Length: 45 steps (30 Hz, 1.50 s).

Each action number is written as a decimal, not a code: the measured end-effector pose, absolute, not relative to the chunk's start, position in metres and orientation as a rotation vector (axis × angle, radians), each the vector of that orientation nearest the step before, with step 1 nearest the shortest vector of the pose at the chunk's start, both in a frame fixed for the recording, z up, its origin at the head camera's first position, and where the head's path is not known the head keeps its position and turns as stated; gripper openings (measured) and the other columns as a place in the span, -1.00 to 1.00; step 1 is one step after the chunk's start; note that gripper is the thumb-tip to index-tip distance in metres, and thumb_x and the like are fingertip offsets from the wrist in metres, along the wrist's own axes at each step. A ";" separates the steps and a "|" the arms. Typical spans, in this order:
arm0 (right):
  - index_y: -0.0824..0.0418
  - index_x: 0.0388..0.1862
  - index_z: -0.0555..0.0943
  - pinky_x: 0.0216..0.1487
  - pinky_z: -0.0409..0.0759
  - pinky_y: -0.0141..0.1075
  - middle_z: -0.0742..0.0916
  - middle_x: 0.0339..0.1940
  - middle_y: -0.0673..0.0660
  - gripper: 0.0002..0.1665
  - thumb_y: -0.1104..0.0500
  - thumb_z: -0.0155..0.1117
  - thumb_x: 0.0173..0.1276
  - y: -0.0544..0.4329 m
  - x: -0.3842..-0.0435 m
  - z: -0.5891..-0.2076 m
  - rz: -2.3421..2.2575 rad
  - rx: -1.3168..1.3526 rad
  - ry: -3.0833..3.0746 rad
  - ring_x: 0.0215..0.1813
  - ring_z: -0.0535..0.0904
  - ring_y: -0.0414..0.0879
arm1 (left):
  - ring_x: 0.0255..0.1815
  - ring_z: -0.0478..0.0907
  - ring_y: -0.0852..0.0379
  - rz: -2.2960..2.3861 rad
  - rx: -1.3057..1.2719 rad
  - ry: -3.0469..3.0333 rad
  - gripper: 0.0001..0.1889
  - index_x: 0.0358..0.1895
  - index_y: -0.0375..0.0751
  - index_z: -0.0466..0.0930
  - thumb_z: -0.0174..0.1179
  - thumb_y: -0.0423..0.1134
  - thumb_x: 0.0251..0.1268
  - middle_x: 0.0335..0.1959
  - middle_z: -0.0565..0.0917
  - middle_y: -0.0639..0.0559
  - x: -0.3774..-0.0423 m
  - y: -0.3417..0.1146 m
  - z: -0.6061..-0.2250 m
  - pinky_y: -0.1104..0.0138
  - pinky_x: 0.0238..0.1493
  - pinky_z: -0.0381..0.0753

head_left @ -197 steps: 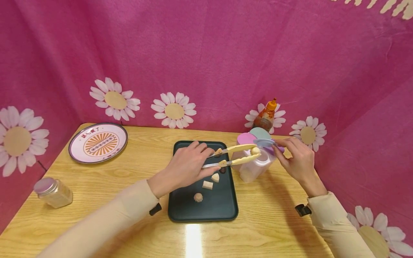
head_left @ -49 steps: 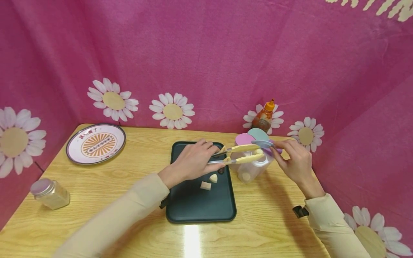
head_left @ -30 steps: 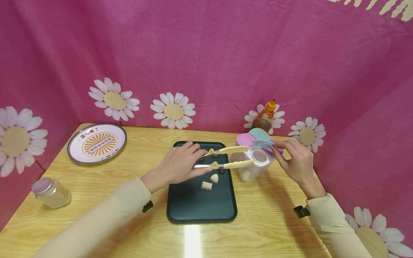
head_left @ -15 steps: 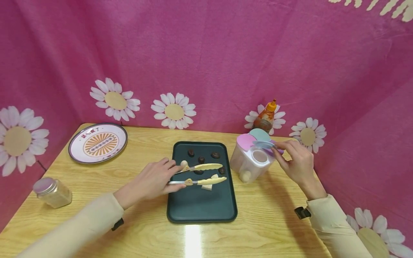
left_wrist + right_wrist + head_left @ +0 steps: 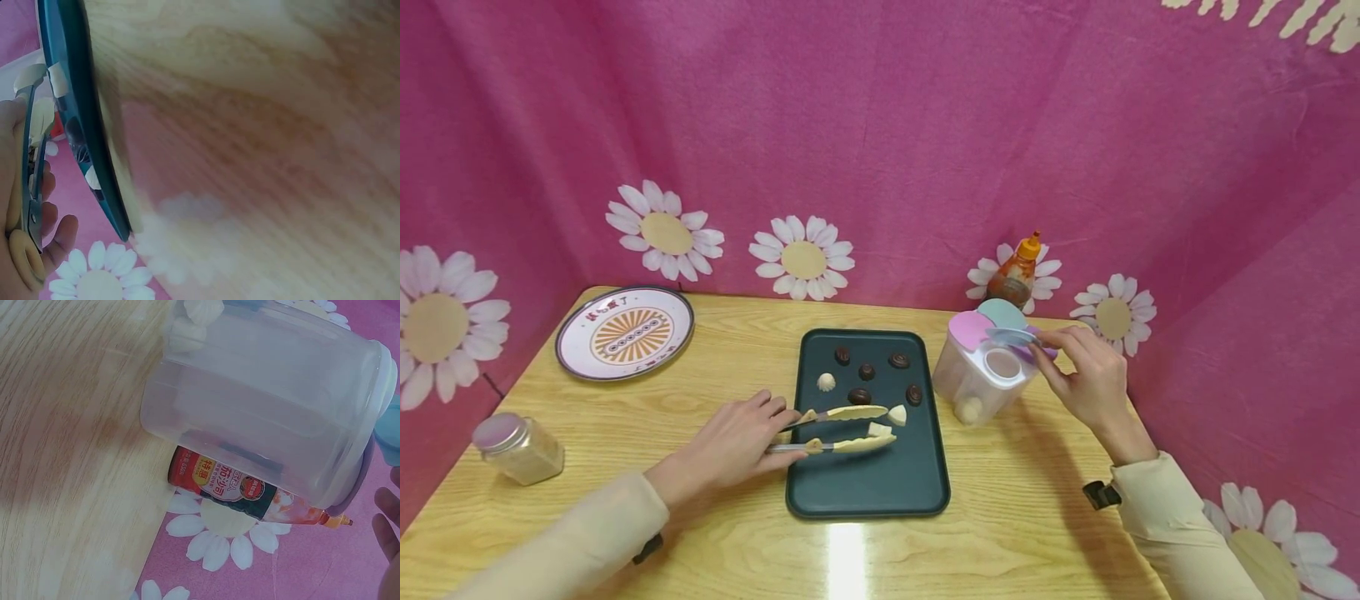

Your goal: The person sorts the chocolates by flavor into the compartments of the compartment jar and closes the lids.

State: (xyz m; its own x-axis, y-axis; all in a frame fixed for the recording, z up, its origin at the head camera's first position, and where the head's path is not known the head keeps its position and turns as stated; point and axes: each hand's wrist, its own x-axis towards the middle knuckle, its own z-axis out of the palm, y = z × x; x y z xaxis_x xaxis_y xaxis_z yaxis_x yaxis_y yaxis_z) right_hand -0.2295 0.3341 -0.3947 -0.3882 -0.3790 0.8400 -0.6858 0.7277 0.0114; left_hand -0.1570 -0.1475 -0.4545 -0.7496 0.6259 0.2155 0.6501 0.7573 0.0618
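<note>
My left hand (image 5: 730,442) holds tongs with pale yellow tips (image 5: 853,412), spread over the dark tray (image 5: 868,492). Between the tips shows a white rectangular chocolate (image 5: 880,429); I cannot tell whether they touch it. A white triangular chocolate (image 5: 897,415) lies just beyond the upper tip. A white swirled chocolate (image 5: 826,382) and several dark chocolates (image 5: 867,372) lie farther back. With thumb and fingers, my right hand (image 5: 1090,383) pinches the raised light blue lid (image 5: 1011,336) of a clear divided container (image 5: 988,400). Pale pieces (image 5: 203,309) show at its bottom in the right wrist view.
Behind the container stands a sauce bottle (image 5: 1011,279) with an orange cap. A patterned oval plate (image 5: 576,348) sits at the back left, and a lidded jar (image 5: 523,450) at the left front. A pink curtain (image 5: 880,125) with flowers surrounds the table.
At the container's opening, the tongs released a pale piece and later another; both dropped inside. The left hand then drew the tongs left over the tray. The right hand kept holding the lid.
</note>
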 end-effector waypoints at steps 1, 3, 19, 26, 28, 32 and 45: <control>0.32 -0.17 0.79 -0.34 0.50 -0.17 0.80 -0.36 0.20 -0.55 -0.07 0.28 0.56 0.334 -0.229 -0.395 0.427 0.809 -2.021 -0.40 0.65 0.05 | -0.21 0.52 0.14 -0.203 -1.013 -2.780 -0.41 0.14 -0.12 0.75 0.25 0.31 0.41 -0.13 0.70 0.01 -0.157 -0.148 -0.455 0.40 -0.42 0.49; 0.32 -0.17 0.79 -0.33 0.50 -0.17 0.81 -0.36 0.20 -0.54 -0.08 0.28 0.57 0.334 -0.229 -0.395 0.431 0.809 -2.025 -0.39 0.65 0.06 | -0.21 0.52 0.14 -0.206 -1.007 -2.789 -0.42 0.14 -0.11 0.76 0.26 0.31 0.40 -0.13 0.70 0.02 -0.157 -0.149 -0.457 0.40 -0.42 0.49; 0.33 -0.13 0.78 -0.29 0.55 -0.16 0.83 -0.32 0.22 -0.47 -0.13 0.23 0.60 0.335 -0.227 -0.395 0.429 0.813 -2.044 -0.33 0.70 0.09 | -0.20 0.51 0.15 -0.237 -1.039 -2.747 -0.53 0.03 -0.05 0.77 0.27 0.26 0.42 -0.16 0.70 0.06 -0.155 -0.150 -0.463 0.38 -0.40 0.51; 0.35 -0.16 0.78 -0.27 0.56 -0.16 0.82 -0.34 0.23 -0.49 -0.11 0.26 0.58 0.334 -0.228 -0.394 0.428 0.812 -2.036 -0.35 0.70 0.10 | -0.26 0.49 0.14 -0.267 -1.032 -2.664 -0.57 0.01 -0.06 0.77 0.38 0.20 0.33 -0.17 0.73 0.04 -0.162 -0.140 -0.443 0.38 -0.42 0.50; 0.34 -0.17 0.78 -0.26 0.56 -0.17 0.82 -0.35 0.22 -0.49 -0.12 0.27 0.58 0.334 -0.228 -0.394 0.430 0.812 -2.027 -0.36 0.70 0.09 | -0.27 0.47 0.13 -0.278 -1.021 -2.646 -0.55 0.02 -0.07 0.77 0.41 0.20 0.29 -0.17 0.74 0.02 -0.166 -0.136 -0.435 0.39 -0.44 0.47; 0.34 -0.18 0.79 -0.27 0.57 -0.15 0.82 -0.36 0.22 -0.50 -0.11 0.30 0.56 0.334 -0.229 -0.394 0.433 0.814 -2.006 -0.37 0.71 0.10 | -0.25 0.49 0.12 -0.278 -0.993 -2.636 -0.49 0.07 -0.07 0.77 0.41 0.23 0.27 -0.16 0.73 0.01 -0.173 -0.127 -0.420 0.37 -0.41 0.52; 0.34 -0.18 0.78 -0.26 0.57 -0.13 0.83 -0.34 0.22 -0.46 -0.15 0.26 0.58 0.334 -0.230 -0.396 0.428 0.804 -2.007 -0.35 0.72 0.12 | -0.13 0.60 0.06 -0.321 -1.028 -2.550 -0.48 0.09 -0.06 0.79 0.37 0.26 0.32 -0.08 0.80 0.00 -0.197 -0.078 -0.390 0.27 -0.27 0.70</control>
